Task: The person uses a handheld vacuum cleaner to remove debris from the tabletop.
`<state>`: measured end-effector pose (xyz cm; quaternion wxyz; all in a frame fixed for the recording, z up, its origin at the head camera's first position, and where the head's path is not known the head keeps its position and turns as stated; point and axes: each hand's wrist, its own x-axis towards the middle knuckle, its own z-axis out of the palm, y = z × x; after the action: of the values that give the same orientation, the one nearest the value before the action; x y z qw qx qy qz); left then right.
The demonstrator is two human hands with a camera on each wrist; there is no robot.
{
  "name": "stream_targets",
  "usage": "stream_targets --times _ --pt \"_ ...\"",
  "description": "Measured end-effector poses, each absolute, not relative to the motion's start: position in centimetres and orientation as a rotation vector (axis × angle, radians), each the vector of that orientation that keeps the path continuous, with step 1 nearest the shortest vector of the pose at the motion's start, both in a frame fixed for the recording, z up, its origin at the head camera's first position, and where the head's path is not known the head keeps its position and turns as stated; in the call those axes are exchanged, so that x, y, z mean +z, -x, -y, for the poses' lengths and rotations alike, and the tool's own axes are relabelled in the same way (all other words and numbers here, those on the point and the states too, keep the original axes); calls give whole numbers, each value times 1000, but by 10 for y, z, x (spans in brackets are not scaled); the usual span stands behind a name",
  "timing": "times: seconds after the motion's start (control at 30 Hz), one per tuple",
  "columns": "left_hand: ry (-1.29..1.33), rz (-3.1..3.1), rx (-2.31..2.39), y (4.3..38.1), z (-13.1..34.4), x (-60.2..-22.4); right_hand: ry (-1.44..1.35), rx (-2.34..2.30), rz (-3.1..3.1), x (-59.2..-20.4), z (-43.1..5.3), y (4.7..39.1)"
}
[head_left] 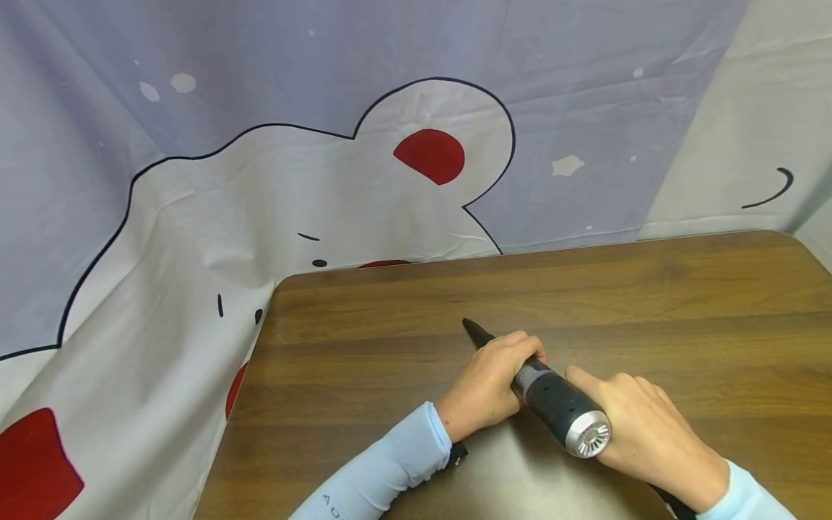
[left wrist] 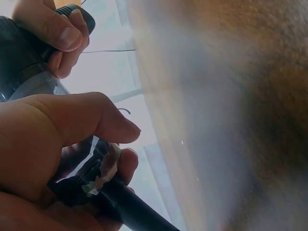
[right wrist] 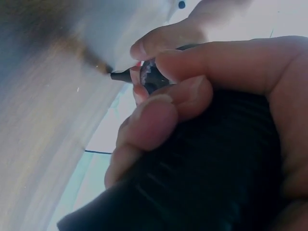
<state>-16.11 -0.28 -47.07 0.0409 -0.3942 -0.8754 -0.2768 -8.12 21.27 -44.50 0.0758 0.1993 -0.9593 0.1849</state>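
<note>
A black handheld vacuum cleaner (head_left: 560, 406) with a silver vented end cap is held above the table, its narrow black nozzle (head_left: 477, 332) pointing to the far left. My left hand (head_left: 492, 379) grips its front part, where the nozzle joins the clear section. In the left wrist view, pale scraps (left wrist: 103, 174) show at that joint beside my thumb. My right hand (head_left: 643, 427) holds the vacuum's handle, largely hidden in the head view. In the right wrist view, curled fingers (right wrist: 154, 118) wrap the ribbed black handle (right wrist: 211, 168).
The wooden table (head_left: 682, 303) extends around both hands and has rounded far corners. Behind it and along its left side hangs a cloth (head_left: 572, 94) printed with white cartoon figures and red patches.
</note>
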Motion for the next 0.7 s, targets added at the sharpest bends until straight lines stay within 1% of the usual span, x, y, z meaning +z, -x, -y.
stream_targets --times 0.37,0.7 --pt "1199 2692 -830 163 4 -470 -590 599 2873 -450 -211 84" --pt "1164 2734 -814 173 6 -473 -754 744 2745 -458 -219 97"
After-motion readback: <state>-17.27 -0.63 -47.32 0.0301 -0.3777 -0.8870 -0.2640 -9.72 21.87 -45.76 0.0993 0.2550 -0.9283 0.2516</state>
